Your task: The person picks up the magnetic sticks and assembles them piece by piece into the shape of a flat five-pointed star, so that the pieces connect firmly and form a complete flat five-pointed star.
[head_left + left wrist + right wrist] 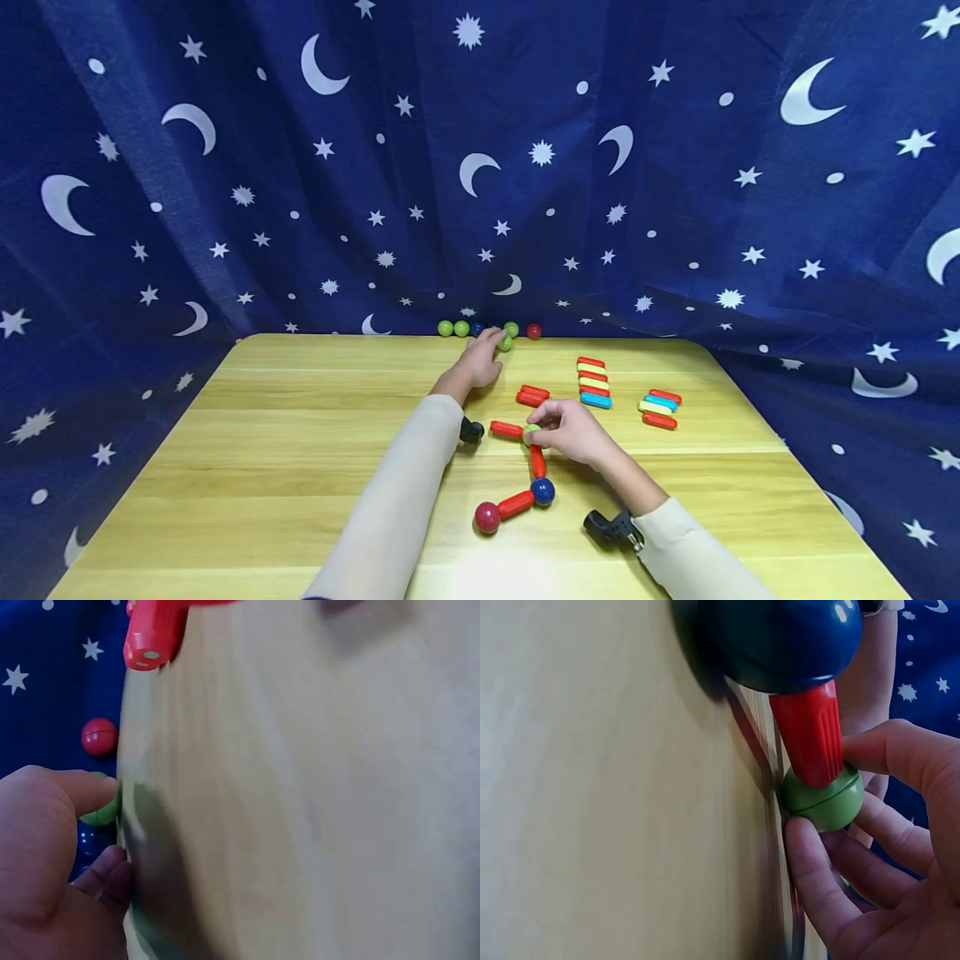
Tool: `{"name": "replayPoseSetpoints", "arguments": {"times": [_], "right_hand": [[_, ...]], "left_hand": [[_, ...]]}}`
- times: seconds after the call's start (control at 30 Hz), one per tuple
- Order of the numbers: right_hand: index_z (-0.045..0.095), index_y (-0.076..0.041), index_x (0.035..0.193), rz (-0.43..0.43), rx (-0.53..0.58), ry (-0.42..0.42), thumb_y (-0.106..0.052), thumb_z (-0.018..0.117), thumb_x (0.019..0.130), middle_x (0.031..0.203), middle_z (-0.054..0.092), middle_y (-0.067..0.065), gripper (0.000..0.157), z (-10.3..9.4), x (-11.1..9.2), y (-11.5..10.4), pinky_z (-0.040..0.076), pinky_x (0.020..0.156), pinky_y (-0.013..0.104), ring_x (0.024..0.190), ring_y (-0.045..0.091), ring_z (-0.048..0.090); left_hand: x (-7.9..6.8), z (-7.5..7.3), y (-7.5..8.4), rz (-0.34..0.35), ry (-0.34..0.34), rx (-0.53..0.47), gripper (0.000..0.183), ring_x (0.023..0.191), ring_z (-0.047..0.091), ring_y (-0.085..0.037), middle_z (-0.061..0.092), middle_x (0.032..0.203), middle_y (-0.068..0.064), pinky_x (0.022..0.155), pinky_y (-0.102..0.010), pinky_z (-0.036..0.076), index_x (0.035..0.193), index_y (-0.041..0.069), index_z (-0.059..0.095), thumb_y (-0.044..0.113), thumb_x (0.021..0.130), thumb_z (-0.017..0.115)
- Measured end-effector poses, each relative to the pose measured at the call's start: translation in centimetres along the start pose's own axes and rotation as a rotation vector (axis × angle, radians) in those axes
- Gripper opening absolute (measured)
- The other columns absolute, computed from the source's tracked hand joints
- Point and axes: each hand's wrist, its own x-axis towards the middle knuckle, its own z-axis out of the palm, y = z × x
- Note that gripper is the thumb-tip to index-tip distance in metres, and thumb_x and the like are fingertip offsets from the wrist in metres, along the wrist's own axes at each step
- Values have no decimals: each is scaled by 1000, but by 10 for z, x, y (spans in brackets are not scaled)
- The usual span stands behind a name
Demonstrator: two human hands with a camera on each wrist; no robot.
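My right hand (573,429) pinches a green ball (825,799) between thumb and fingers. A red rod (810,735) joins that ball to a blue ball (542,492). From the blue ball another red rod (516,504) runs to a dark red ball (487,517), and a further red rod (506,430) points left from the green ball. At the table's far edge my left hand (477,360) reaches over the row of balls with fingers extended. Its fingertips are right beside a green ball (506,343); in the left wrist view the thumb overlaps a green ball (101,814).
Along the far edge stand more green balls (461,328), a blue ball (477,329) and a red ball (534,331). Two red rods (532,394) lie beyond the right hand. Further right are a column of red, yellow and blue rods (594,383) and a smaller group (660,408).
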Motion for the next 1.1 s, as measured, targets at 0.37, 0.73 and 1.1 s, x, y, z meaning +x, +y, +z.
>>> {"name": "replayPoseSetpoints", "arguments": {"times": [0.37,0.73,1.1], "right_hand": [[74,-4,99,-13,14,-18,-18,82,83,91,73,5,23,3,1,-3,51,67,24,81,15,63],[74,-5,99,-1,12,-25,-18,82,83,91,73,4,22,2,1,-4,51,67,24,81,14,63],[74,-5,98,-11,2,-25,-19,82,83,89,73,4,22,0,0,-3,50,68,24,80,14,63]], "left_hand": [[6,1,1,-76,26,-27,58,146,38,-38,42,157,-12,120,-53,32,155,13,44,17,100,64],[4,11,8,-97,78,-86,46,131,51,-36,65,135,-5,106,-56,38,138,22,63,30,94,75],[5,14,-3,6,75,-200,35,112,64,-25,71,123,-8,101,-41,49,127,9,67,17,94,75]]}}
